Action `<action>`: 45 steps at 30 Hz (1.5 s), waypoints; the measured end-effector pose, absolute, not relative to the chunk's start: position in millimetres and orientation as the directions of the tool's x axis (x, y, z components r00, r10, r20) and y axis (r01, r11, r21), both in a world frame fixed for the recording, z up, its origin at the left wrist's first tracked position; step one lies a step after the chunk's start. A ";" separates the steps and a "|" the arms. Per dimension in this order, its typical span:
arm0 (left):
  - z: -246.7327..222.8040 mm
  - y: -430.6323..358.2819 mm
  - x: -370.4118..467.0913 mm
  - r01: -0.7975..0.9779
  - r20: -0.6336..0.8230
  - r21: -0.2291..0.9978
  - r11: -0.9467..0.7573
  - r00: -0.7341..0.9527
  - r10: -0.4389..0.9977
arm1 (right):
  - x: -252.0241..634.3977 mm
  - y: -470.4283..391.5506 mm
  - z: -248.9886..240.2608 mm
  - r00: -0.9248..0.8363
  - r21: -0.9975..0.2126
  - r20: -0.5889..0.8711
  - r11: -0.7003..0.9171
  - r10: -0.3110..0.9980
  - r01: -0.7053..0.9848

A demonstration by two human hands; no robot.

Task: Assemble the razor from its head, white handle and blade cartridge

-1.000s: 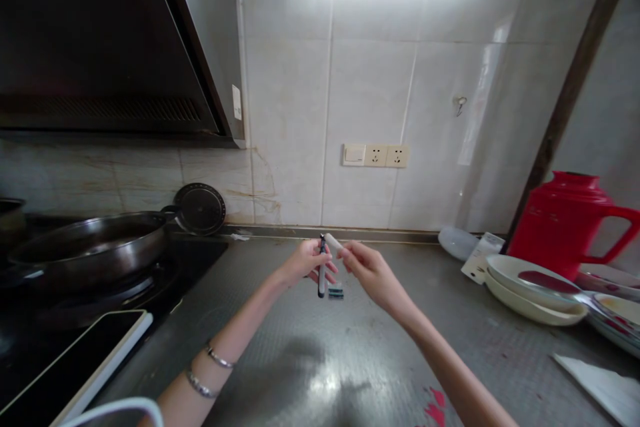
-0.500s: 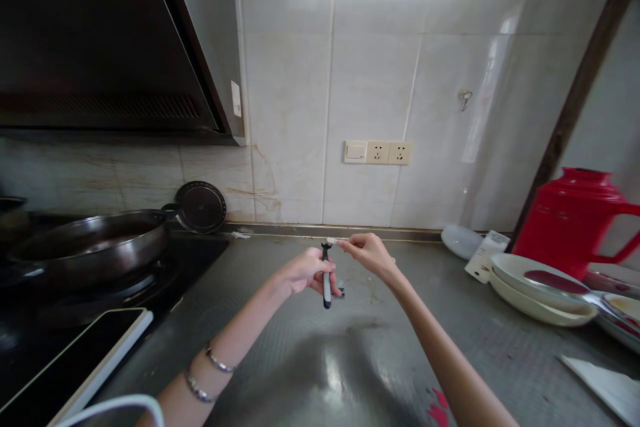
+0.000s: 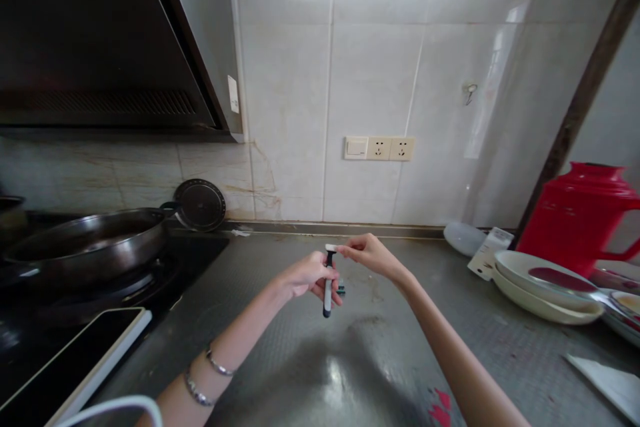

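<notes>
White piece (image 3: 331, 248) swung level, handle (image 3: 327, 297) pointing up, nearly vertical — fingers (image 3: 351, 252) clamped on both

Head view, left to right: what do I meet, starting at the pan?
Pan, black disc, left hand, right hand, pale bowl, red jug.

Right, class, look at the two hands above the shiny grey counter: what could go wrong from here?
The left hand grips the slim grey-and-black handle below its top, so it might tilt if the right hand pushes sideways up there. The small white piece at the top, pinched by the right fingertips, could slip and drop onto the counter.
</notes>
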State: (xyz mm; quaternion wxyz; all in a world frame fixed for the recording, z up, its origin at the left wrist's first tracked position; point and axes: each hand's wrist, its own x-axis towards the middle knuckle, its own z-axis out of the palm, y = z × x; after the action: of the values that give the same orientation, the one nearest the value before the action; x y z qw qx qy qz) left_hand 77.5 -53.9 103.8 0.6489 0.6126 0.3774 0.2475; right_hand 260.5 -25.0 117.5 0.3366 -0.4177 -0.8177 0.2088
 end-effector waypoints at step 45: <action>137.1 -53.8 51.1 0.074 -0.004 0.997 -0.036 0.483 0.876 | 266.5 -14.8 109.0 -0.232 -0.475 0.286 0.348 0.930 0.809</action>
State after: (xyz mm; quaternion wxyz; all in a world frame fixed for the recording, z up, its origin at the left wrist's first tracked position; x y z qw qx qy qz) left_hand 51.1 -53.8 137.1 0.5842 0.6327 0.3752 0.3430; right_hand 266.5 -14.8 109.0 0.2662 -0.5597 -0.7765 0.1138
